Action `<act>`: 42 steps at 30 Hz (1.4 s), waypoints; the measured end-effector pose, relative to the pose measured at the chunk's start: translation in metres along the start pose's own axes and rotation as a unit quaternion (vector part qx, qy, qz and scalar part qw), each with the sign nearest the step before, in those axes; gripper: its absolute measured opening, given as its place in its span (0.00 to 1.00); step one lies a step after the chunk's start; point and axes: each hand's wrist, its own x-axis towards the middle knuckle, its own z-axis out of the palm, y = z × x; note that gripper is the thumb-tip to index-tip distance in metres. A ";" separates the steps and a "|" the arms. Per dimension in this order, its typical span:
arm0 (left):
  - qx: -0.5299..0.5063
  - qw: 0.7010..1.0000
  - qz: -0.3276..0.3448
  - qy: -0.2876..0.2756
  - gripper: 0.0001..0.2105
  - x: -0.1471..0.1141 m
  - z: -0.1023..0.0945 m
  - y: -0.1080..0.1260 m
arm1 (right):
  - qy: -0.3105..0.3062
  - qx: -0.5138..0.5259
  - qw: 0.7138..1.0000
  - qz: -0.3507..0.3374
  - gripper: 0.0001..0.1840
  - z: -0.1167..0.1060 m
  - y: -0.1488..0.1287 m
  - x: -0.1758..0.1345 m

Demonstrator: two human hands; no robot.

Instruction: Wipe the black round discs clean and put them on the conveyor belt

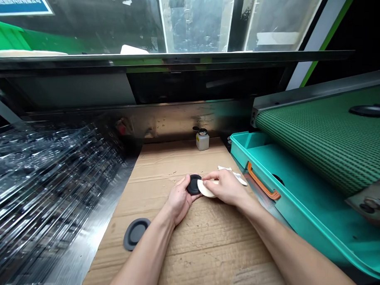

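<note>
Holding a black disc (193,185) to a white pad (206,189), hand to hand

Lying nearest, at the outer side of the left forearm, is a dark grey rounded piece (136,234) with a raised rim, flat on a sheet of brown cardboard (205,247). The person's bare forearms reach over this sheet from the near edge.

Farther in, above the middle of the cardboard, the left hand (178,200) grasps the black disc by its edge, thumb on top and fingers beneath. The right hand (226,187) pinches the white pad between thumb and fingers, and the pad overlaps the right part of the disc.

Just beyond the right hand lies a crumpled white scrap (241,179), partly hidden by it. To the right stands a teal tray (303,206) with an orange handle (263,184); a dark object inside it shows only in part. To the left is a heap of shiny clear plastic (45,191), too blurred for detail.

Near the far end of the cardboard a small whitish bottle (202,141) stands upright, its lid flipped open. On the far right, a green conveyor belt (309,130) carries another black round piece (369,110). Behind everything runs a metal panel (175,122), with glass panes (197,24) above.
</note>
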 end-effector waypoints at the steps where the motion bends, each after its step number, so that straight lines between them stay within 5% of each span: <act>1: -0.005 1.000 0.003 0.000 0.10 0.001 0.000 0.000 | 0.010 0.016 1.000 -0.020 0.12 0.004 -0.002 0.000; 5: -0.023 1.000 0.003 -0.005 0.11 0.002 -0.003 0.000 | -0.035 0.057 0.995 -0.068 0.13 0.015 0.000 0.001; 9: -0.023 0.998 -0.046 -0.022 0.14 0.001 -0.006 0.004 | 0.168 -0.046 0.984 0.018 0.15 0.008 0.017 0.008; 11: -0.038 0.996 -0.066 -0.035 0.17 -0.001 -0.006 0.008 | 0.212 -0.052 0.975 0.029 0.16 0.005 0.024 0.010; 21: -0.161 0.980 -0.106 -0.051 0.19 -0.007 -0.008 0.021 | 0.191 -0.068 0.979 0.027 0.17 0.014 0.032 0.010; 26: -0.110 0.990 -0.074 -0.055 0.16 -0.006 -0.006 0.013 | 0.192 0.036 0.981 0.020 0.18 0.017 0.019 0.007; 29: -0.066 0.995 -0.034 -0.065 0.14 -0.005 -0.001 0.004 | 0.120 0.097 0.988 -0.025 0.21 0.022 0.004 0.001; 31: -0.052 0.996 -0.026 -0.064 0.14 -0.005 0.001 -0.001 | 0.099 0.042 0.994 -0.033 0.21 0.025 -0.001 -0.002; 35: -0.048 0.998 -0.030 -0.033 0.13 -0.004 0.000 -0.005 | 0.159 -0.087 0.983 -0.010 0.21 0.027 -0.004 -0.006; 39: -0.063 0.997 -0.027 -0.030 0.14 -0.004 0.000 -0.003 | 0.119 -0.130 0.983 -0.050 0.21 0.031 -0.005 -0.007; 42: -0.074 0.996 -0.037 -0.024 0.14 -0.005 0.001 -0.001 | 0.166 -0.189 0.968 0.009 0.20 0.024 0.005 0.000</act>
